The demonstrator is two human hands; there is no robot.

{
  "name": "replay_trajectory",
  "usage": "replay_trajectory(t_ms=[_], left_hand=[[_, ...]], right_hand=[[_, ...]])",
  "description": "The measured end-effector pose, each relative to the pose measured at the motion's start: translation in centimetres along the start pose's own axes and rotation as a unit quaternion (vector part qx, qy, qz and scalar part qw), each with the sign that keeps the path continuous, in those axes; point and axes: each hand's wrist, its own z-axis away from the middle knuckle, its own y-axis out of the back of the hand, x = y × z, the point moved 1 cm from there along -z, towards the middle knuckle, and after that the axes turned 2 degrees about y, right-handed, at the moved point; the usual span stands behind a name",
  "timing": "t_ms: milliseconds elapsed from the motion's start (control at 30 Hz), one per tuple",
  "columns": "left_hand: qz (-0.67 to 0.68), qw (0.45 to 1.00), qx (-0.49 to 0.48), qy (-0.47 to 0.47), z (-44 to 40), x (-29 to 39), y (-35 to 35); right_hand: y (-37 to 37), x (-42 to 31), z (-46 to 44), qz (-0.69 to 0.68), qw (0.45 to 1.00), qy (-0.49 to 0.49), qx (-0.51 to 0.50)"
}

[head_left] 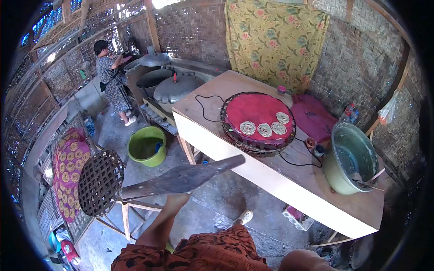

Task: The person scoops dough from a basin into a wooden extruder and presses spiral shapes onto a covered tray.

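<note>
My left hand is under a long dark wooden board, wide in the middle and narrowing towards its right end. The board hides most of the fingers, but the hand appears to hold it up at a tilt, in front of my body. To its right, on the table, is a round woven tray lined with a red cloth. Several pale noodle-like coils lie on that cloth. My right hand is out of sight; bare skin at the bottom right edge belongs to an arm or a leg.
A large green tub stands on the table's right end. A lime-green basin is on the floor. At left, a lattice tray leans beside a rack of coils on purple cloth. A person stands near large pots.
</note>
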Motion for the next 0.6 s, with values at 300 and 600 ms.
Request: replay_trajectory(t_ms=[300,600], left_hand=[[0.016,0.906,-0.315,-0.282,3.6,9.2,-11.6],[0.153,0.799,-0.493,-0.307,2.8,20.4,-26.4]], right_hand=[[6.5,5.9,5.9,0.664,0.601,-0.44,-0.069],[17.7,-6.6,12.9,0.534,0.61,-0.585,0.024]])
